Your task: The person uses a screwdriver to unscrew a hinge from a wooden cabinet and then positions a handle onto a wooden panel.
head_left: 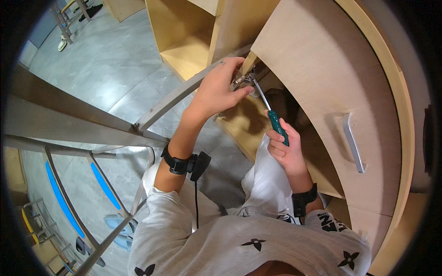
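My right hand is wrapped round the green handle of a screwdriver. Its metal shaft slants up and left, and the tip meets a metal cabinet hinge at the corner of a pale wooden door. From the left, my left hand grips the hinge, thumb below and fingers above by the door's edge. Some of those fingertips are hidden behind the wood. The screw under the tip is too small to make out. Behind the door, the cabinet's inside lies in shadow.
A silver bar handle sticks out from the door on the right. Open wooden shelving stands beyond my hands. At left, a metal frame curves close under my left forearm. Blue slippers lie on the grey tiled floor.
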{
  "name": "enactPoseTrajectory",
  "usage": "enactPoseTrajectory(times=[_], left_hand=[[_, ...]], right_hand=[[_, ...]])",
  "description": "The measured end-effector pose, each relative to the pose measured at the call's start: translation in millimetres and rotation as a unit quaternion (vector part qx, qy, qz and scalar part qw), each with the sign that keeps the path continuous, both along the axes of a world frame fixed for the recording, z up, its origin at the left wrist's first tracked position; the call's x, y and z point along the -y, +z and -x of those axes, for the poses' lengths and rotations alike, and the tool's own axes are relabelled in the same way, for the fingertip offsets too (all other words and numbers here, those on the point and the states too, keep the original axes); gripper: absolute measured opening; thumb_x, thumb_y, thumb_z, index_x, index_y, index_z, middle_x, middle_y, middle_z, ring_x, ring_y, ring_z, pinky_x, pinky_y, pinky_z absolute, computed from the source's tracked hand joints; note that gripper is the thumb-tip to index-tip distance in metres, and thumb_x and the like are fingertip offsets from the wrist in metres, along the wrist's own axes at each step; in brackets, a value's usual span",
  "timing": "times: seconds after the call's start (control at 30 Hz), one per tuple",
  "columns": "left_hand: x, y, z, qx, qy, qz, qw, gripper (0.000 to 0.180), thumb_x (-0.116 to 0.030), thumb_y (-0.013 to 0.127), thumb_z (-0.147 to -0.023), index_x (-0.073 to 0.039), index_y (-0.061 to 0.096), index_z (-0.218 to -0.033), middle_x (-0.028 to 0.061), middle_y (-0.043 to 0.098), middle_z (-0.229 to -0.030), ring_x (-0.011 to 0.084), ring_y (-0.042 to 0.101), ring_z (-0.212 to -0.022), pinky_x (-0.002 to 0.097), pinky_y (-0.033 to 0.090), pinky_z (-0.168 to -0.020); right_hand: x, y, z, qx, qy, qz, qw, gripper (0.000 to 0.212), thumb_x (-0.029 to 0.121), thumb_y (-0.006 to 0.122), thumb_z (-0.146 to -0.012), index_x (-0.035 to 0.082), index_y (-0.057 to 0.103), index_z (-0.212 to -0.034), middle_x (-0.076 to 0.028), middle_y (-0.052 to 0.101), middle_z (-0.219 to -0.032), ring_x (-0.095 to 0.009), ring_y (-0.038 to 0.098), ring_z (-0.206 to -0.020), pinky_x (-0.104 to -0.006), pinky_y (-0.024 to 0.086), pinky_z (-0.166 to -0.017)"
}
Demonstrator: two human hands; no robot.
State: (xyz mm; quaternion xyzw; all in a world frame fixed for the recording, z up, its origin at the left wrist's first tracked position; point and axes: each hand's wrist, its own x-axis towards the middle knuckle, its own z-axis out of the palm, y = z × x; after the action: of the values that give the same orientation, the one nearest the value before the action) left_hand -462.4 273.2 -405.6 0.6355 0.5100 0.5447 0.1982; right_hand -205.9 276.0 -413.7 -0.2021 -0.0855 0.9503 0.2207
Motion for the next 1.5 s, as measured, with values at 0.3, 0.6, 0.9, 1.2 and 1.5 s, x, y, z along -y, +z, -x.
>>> enactPoseTrajectory(times=[0.3,0.6,0.9,1.2,1.5], left_hand=[[5.5,6.5,-14.3,-0.001,0.083,-0.015,0.996,0.042,-0.006,0.069,-0.074,0.002,0.053,-0.113,0.0158,0.065,-0.098,0.0225,0.064,-0.092,0.0315,0.049,-0.084],[3.9,3.1,-15.8,0.017,0.092,-0.023,0.995,0.038,-0.001,0.070,-0.074,0.001,0.056,-0.110,0.0144,0.065,-0.095,0.0208,0.065,-0.088,0.0304,0.049,-0.082],[2.9,-0.1,-13.8,0.010,0.093,-0.018,0.995,0.039,-0.002,0.070,-0.074,0.002,0.055,-0.109,0.0146,0.065,-0.096,0.0209,0.065,-0.090,0.0306,0.050,-0.083],[4.2,-0.7,-15.4,0.010,0.117,-0.047,0.992,0.037,-0.004,0.072,-0.071,0.002,0.056,-0.104,0.0158,0.064,-0.093,0.0237,0.065,-0.084,0.0327,0.051,-0.078],[38.9,54.4,-18.3,0.079,0.008,0.119,0.990,0.022,-0.019,0.071,-0.073,-0.002,0.060,-0.078,0.0100,0.061,-0.065,0.0192,0.059,-0.058,0.0301,0.046,-0.055]], right_hand=[[22.4,39.7,-15.8,0.477,-0.062,-0.470,0.740,0.036,0.017,0.054,-0.093,0.005,0.053,-0.127,0.000,0.058,-0.076,-0.002,0.045,-0.060,-0.0141,0.037,-0.054],[-1.0,45.6,-8.8,0.494,-0.081,-0.687,0.527,0.038,0.017,0.056,-0.092,0.003,0.052,-0.127,0.005,0.054,-0.088,-0.003,0.039,-0.066,-0.0161,0.035,-0.061],[6.2,57.4,-2.0,0.503,-0.058,-0.679,0.532,0.040,0.020,0.057,-0.091,0.002,0.052,-0.127,-0.007,0.058,-0.118,-0.013,0.049,-0.106,-0.0241,0.036,-0.094],[-0.9,54.6,-11.1,0.521,-0.028,-0.639,0.566,0.042,0.025,0.056,-0.092,0.003,0.051,-0.128,-0.004,0.060,-0.092,-0.007,0.051,-0.080,-0.0188,0.040,-0.069],[-37.1,60.8,-34.3,0.195,-0.266,-0.179,0.927,0.048,0.043,0.053,-0.087,0.008,0.050,-0.119,-0.014,0.051,-0.078,-0.016,0.042,-0.053,-0.0217,0.029,-0.038]])
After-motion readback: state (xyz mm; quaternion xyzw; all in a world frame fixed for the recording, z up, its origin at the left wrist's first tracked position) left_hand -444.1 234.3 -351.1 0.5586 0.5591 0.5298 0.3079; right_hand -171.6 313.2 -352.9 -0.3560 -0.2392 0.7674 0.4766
